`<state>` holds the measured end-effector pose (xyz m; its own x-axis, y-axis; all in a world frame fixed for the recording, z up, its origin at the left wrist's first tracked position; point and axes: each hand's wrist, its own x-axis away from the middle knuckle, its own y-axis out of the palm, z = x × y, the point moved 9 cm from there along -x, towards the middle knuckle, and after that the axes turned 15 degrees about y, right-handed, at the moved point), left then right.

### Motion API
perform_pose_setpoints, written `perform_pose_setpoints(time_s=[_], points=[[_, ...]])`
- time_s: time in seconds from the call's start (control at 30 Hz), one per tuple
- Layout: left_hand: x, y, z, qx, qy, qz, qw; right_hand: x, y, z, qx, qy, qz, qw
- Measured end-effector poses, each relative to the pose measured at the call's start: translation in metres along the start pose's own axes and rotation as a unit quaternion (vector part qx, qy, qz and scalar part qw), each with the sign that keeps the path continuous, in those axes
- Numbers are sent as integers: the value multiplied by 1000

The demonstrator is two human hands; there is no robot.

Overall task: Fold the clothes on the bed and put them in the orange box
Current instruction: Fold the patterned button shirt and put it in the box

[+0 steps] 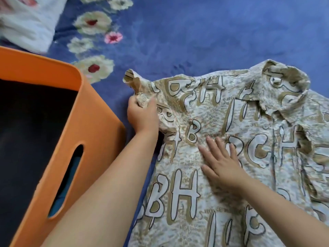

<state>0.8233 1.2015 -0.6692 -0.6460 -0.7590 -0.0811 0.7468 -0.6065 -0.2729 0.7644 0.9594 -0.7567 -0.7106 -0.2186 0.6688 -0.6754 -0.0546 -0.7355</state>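
I had the cream, letter-printed collared shirt [231,148] spread unfolded mid-bed; my left hand [142,114] bunched its sleeve, right hand [222,163] pressed flat. The orange plastic box [58,104], left edge, held dark clothes [26,122].

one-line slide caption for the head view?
Left hand grips the printed shirt's sleeve, right hand presses it flat beside the orange box.

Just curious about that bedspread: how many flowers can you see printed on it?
6: five cream flowers, at the top edge, below it, then, beside the orange box at, plus one small pink flower. The box may hide more.
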Motion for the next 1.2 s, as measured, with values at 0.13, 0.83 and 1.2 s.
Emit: perform_pose_setpoints(time_s=[0.13, 0.83, 1.2], points=[[56, 37, 86, -50, 455, -163, 874, 8, -34, 22, -400, 43, -88, 911], [77, 85, -23, -279, 85, -437, 851, -31, -141, 89, -341, 208, 175, 900], [81, 64, -55, -38, -75, -451, 889, -59, -197, 12, -184, 126, 146, 964]])
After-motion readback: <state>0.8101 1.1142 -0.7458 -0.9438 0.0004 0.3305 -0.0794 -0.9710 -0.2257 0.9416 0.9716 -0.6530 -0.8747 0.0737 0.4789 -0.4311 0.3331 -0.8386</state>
